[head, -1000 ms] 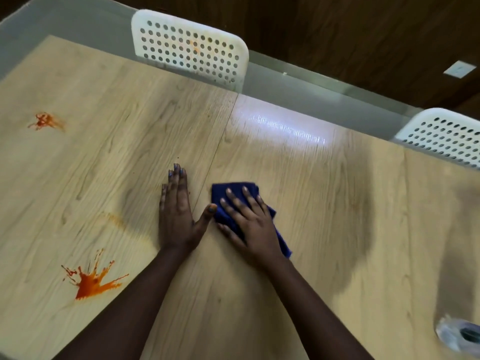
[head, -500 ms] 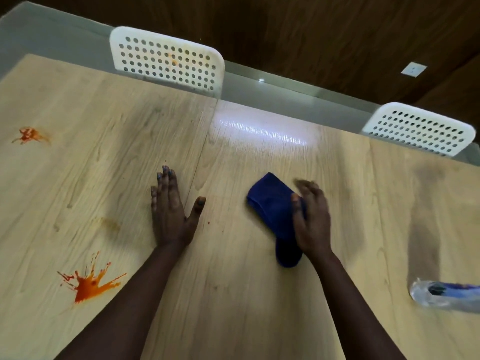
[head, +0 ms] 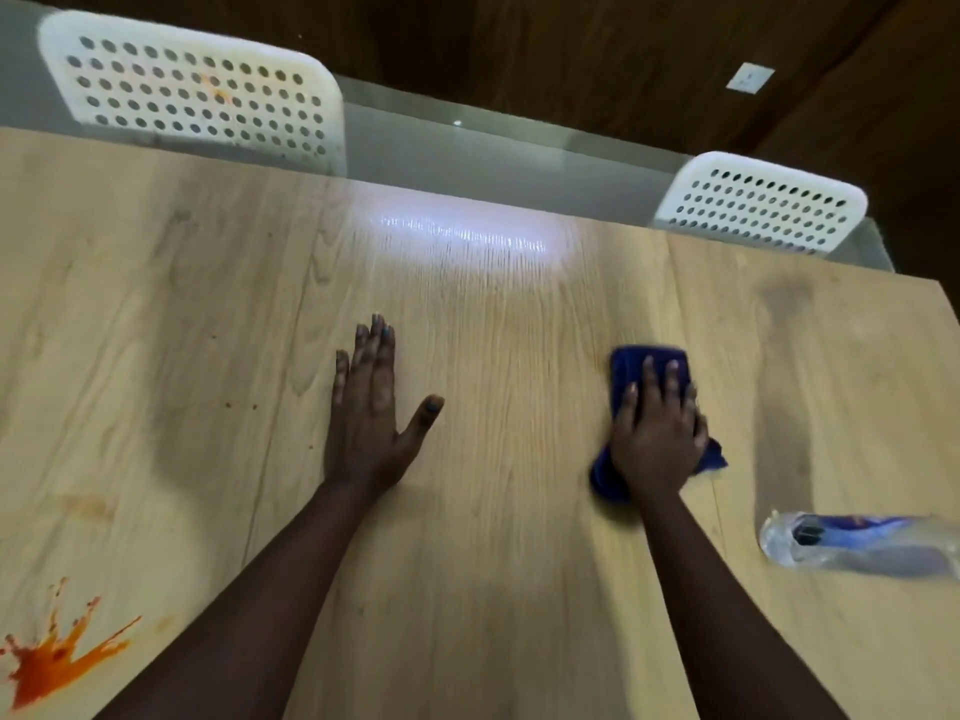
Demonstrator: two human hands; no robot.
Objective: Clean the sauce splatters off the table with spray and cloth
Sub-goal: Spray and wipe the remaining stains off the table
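Wooden table (head: 493, 589) fills most of the frame, pale grain, glare patch at upper centre. Two white perforated chairs behind its far edge: one upper left (head: 192, 90), one upper right (head: 761, 205).

Clear spray bottle (head: 857, 543) lies on its side at right edge of frame, lower right, apart from both hands.

Left hand (head: 369, 407): flat on the table at centre, palm down, fingers together and straight, thumb splayed right. Holds nothing; looks like a brace.

Right hand (head: 657, 423): right of centre, spread over a folded blue cloth (head: 628, 371), fingers pressing it to the wood. Cloth shows past the fingertips and bunches out under the heel of the hand on both sides. Pressing down rather than gripping, as far as can be told.

Orange-red sauce splatter (head: 49, 662) at lower left corner, untouched. Fainter orange smear (head: 88, 506) left of centre, mid-height. A few tiny dark specks (head: 240, 406) left of the left hand.

Judgement: wiping stroke in hand on the right side; the main splatter is well apart from the cloth, so much of the job remains. To do it well: keep the palm flat over the cloth, even pressure, overlapping passes along the grain, refold to a clean face before reaching the wet sauce so it lifts rather than smears. The heavy splatter likely needs spray first.
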